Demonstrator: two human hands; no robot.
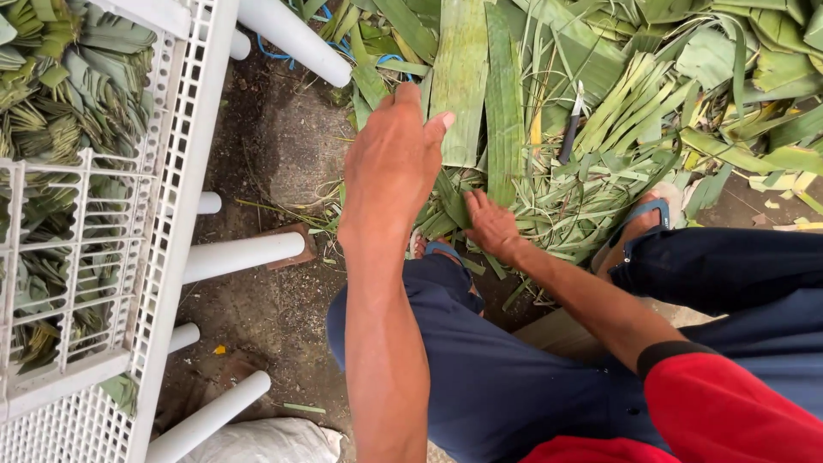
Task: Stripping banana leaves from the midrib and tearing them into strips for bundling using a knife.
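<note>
Both hands reach down toward a heap of cut banana leaves [600,103] that spreads across the ground ahead of and to the right of them. Left hand [396,163] hangs back-up over the near edge of the heap, fingers loosely curled and thumb out toward a broad flat leaf strip [461,77]; whether the fingertips actually pinch anything I cannot tell, since the back of the hand hides them. Right hand [491,225], lower and just right of the left, lies with fingers spread and pressed onto the narrow leaf trimmings [549,206] at the heap's near edge, clasping nothing that shows.

Left of both hands stands a white plastic lattice rack [176,214] on round white legs, and in its compartments sit rows of folded leaf pieces [60,103]. Below the hands are the person's knees in dark blue trousers [514,369], with a red sleeve [737,411] on the right arm. Right of the right hand a foot in a blue sandal [643,219] rests among the trimmings. Beyond the right hand, a dark-handled knife [570,129] lies on the leaves, well apart from both hands.
</note>
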